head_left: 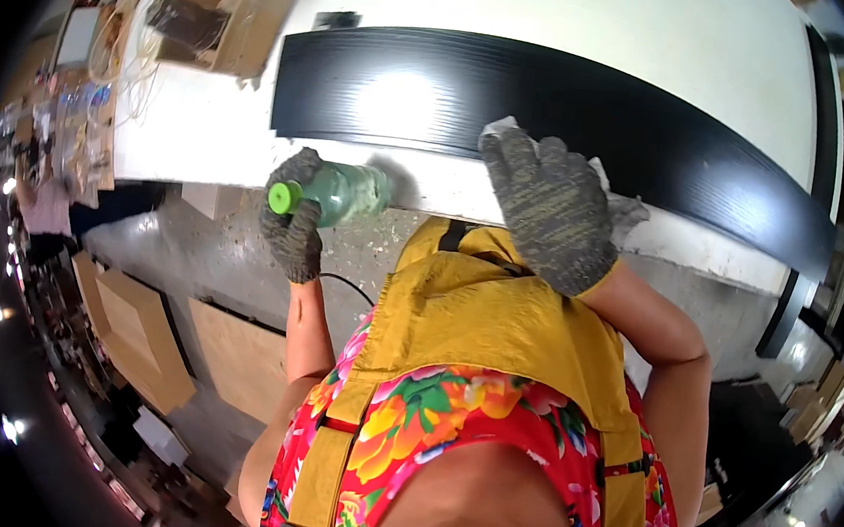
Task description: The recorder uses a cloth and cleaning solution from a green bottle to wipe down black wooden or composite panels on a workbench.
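My left hand (295, 216), in a dark grey knit glove, is wrapped round a clear greenish plastic bottle (353, 195) with a bright green cap. The bottle is tilted nearly level beside the near edge of the white table. My right hand (553, 210), in a matching glove, lies with its fingers stretched over a whitish rag (629, 215) at the near edge of a long black wood-grain board (547, 99). Bits of the rag stick out past the fingertips and at the hand's right side; the part under the palm is hidden.
On the white table (585, 12), an open cardboard box (268, 19) stands at the far left. A second black board (821, 128) lies along the right. Cardboard pieces (141, 324) and a tan panel (238, 358) are at floor level, lower left. Another person (49, 206) is at the far left.
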`<state>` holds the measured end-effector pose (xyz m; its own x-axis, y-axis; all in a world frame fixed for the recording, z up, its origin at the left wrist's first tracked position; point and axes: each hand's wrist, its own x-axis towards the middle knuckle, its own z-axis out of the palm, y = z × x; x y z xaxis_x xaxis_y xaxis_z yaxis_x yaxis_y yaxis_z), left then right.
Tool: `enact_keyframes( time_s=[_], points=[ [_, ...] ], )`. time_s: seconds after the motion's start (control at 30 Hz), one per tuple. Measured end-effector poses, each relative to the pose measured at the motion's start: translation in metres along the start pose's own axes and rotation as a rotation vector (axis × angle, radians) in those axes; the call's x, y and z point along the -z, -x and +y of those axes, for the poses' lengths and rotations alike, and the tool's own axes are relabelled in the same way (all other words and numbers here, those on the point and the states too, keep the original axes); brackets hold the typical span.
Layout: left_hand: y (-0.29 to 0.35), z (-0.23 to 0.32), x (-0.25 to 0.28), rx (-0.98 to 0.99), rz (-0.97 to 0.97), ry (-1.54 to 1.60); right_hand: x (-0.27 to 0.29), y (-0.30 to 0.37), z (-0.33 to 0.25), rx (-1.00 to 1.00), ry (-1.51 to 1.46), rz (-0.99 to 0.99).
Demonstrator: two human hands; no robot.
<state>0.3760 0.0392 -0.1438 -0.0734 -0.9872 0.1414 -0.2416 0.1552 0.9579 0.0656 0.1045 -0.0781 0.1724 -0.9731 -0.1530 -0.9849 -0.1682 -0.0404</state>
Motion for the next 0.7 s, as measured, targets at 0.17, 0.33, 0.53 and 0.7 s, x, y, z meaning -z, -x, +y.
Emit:
enact_keyframes(
  time_s=[0.17,0.33,0.53,0.7],
  points=[
    [-0.028,-0.019,0.040,-0.107,0.257,0.000,-0.029,0.031,0.050,0.007,-0.233,0.351],
    [-0.062,-0.043,0.061,-0.074,0.425,-0.003,-0.012,0.030,0.040,0.026,0.150,0.155],
    [-0.111,-0.069,0.078,-0.125,0.411,0.060,0.002,-0.089,-0.054,0.389,-0.128,0.281],
    [-0.153,-0.074,0.054,-0.145,0.503,-0.176,0.005,-0.164,-0.119,0.532,-0.300,0.348]
  ],
)
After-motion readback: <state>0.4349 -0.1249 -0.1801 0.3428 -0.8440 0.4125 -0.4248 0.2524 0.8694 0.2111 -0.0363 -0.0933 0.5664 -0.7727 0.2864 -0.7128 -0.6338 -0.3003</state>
